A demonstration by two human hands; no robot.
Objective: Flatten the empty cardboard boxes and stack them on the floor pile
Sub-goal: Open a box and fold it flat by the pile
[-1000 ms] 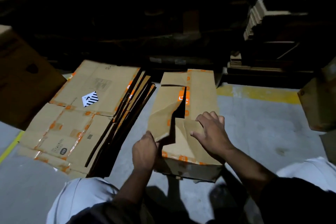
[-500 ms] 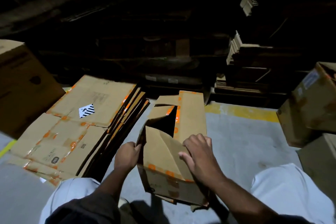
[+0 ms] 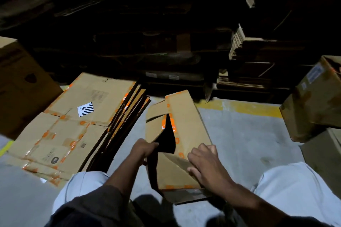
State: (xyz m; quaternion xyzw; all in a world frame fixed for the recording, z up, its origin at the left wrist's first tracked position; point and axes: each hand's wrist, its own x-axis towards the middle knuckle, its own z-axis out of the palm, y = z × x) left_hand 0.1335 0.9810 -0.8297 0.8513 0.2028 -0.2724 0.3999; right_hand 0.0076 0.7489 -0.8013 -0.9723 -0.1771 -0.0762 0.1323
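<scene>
The cardboard box (image 3: pixel 186 125) lies on the floor (image 3: pixel 245 134) between the person's knees, its long axis running straight away from the body toward the yellow floor line (image 3: pixel 256 108), with the near end raised a little and a dark slit open along its top seam. That slit is the relation that counts: it sits directly ahead of both hands, and each hand works one side of it. The left hand (image 3: pixel 143 150) is on the left lip of the opening, its fingers curled over the edge of the panel and gripping it. The right hand (image 3: pixel 204 164) is on the near right flap (image 3: pixel 175 169), fingers bent and bearing down on the cardboard; whether the thumb hooks under the flap's edge cannot be told. Both hands are at the near end, about equally close, so the far end is free and untouched. To judge from this, the box is only partly collapsed, and the coming move calls for the two sides of the seam to be spread or pressed until the walls fold flat. The floor pile (image 3: pixel 77 125) of flattened boxes lies just to the left, nearer the left hand, its long edge roughly parallel to the box. Unflattened boxes (image 3: pixel 313 103) stand well apart at the right.
</scene>
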